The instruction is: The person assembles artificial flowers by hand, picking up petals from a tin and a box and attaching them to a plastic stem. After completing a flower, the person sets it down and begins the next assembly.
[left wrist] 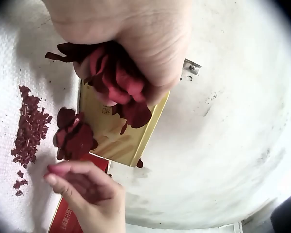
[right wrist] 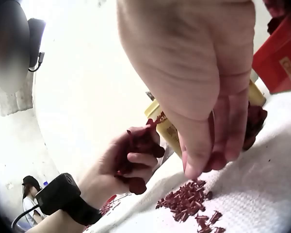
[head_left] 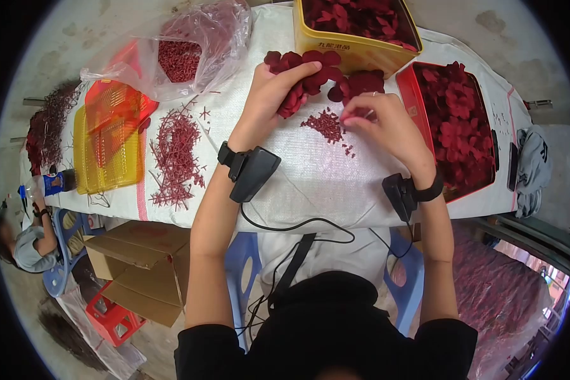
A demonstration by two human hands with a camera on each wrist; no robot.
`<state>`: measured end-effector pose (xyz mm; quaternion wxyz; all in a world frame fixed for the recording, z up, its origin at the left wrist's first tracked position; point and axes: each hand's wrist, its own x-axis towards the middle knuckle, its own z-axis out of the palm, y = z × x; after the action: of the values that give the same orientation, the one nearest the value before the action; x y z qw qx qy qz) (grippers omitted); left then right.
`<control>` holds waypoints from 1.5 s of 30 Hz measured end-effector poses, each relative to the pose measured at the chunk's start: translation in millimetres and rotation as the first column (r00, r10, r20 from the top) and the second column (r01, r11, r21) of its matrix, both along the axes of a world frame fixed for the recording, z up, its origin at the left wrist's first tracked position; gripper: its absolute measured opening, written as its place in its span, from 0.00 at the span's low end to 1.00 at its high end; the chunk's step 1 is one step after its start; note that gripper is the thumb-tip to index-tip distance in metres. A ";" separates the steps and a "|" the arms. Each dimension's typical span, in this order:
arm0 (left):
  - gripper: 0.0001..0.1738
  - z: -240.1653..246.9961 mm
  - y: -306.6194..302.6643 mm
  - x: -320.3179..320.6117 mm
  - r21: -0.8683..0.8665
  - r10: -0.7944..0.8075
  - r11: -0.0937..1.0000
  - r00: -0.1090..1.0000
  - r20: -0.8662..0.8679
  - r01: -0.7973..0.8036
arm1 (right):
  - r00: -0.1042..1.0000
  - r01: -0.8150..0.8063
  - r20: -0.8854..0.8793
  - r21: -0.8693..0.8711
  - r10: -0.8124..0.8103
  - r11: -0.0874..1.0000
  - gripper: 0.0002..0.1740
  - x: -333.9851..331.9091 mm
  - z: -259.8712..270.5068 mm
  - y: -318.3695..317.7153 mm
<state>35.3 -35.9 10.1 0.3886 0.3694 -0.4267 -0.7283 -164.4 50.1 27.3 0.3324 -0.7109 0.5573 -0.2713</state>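
White surface [head_left: 297,183]: yellow tin [head_left: 351,57] bears Chinese characters. Left hand [head_left: 265,95] grips red petals [left wrist: 114,80] before it, fingers [right wrist: 141,158] curled. Right hand [head_left: 391,123] beside stem bits [head_left: 325,126], fingers [head_left: 364,101] bent; whether pinching anything, cannot tell.

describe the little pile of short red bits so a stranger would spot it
On the white sheet, find the yellow tin. Just in front of it, between the left hand and the right hand, lies the small red pile. Its bits are stubby, unlike the long thin sticks farther left.
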 end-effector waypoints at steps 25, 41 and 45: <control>0.12 -4.8 -0.5 -1.9 -0.051 -0.012 0.999 0.998 0.069 0.015 | 0.994 0.104 0.012 0.191 -0.108 0.976 0.08 25.5 -3.9 19.7; 0.12 1.6 3.6 -5.3 -0.112 -0.054 0.991 0.977 0.207 0.079 | 0.859 0.070 0.487 0.191 -0.157 0.979 0.10 -6.1 2.5 -19.7; 0.11 -1.6 2.3 -8.0 -0.082 -0.029 0.996 0.982 0.186 0.045 | 0.723 0.194 0.650 0.134 -0.234 0.972 0.09 -6.4 -22.6 -29.6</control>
<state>27.3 -33.6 8.6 0.3492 0.4102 -0.4987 -0.6790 -170.8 20.5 4.7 0.4943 -0.4898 0.4889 -0.5261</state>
